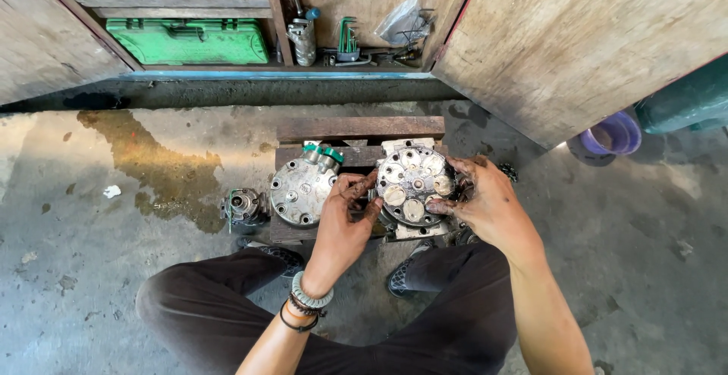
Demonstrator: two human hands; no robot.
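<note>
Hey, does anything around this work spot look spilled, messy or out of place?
Yes. A brownish wet stain spreads across the concrete floor left of the wooden block, like spilled oil. Both the left hand and right hand, gripping the round metal multi-bore cylinder block, are smeared with dark grease.

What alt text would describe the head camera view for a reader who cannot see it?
Two greasy hands, left hand and right hand, grip a round metal cylinder block on a low wooden stand. A round metal cover lies beside it, above a stained concrete floor.

Bare forearms, grease-smeared hands, beaded bracelets and black bands on left wrist (pixel 305 305), dark trousers (pixel 205 307), dark shoes (pixel 400 276)
</note>
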